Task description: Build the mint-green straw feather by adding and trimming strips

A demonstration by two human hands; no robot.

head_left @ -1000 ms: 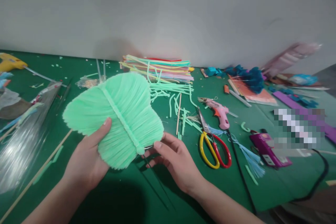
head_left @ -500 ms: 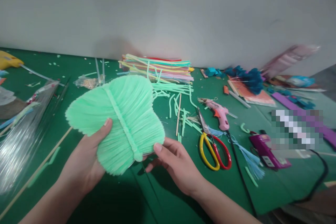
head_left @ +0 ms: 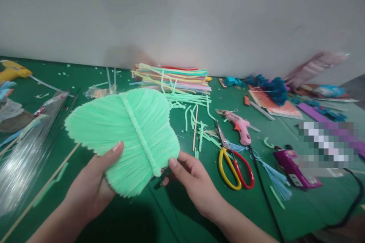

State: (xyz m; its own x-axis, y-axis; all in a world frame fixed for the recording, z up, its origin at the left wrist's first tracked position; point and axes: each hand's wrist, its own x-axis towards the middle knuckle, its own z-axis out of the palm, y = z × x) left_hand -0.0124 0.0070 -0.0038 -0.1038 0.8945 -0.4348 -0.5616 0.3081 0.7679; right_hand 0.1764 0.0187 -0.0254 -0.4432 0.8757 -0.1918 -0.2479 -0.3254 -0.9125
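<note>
A mint-green pipe-cleaner piece (head_left: 114,121), roughly butterfly-shaped, is held above the table in front of me. Rows of fuzzy stems form its lobes, and one straight stem runs down the middle. My left hand (head_left: 91,182) grips the lower left, thumb on top and fingers hidden beneath. At the lower right edge, my right hand (head_left: 196,186) pinches it near the end of the middle stem, with thumb above and fingers partly behind. Just to the right lie scissors (head_left: 228,152) with one yellow and one red handle, and cut green pipe-cleaner bits (head_left: 201,136).
Behind is a bundle of coloured pipe cleaners (head_left: 173,78) near the wall. A pink glue gun (head_left: 242,129) with a black cord and a purple device (head_left: 295,169) lie right. At left are a yellow glue gun (head_left: 14,70), clear plastic sleeves (head_left: 31,159) and a thin stick (head_left: 42,190).
The green piece has tilted slightly, its left lobe shifting a little left and down. Both hands keep their hold. The whole view has shifted slightly.
</note>
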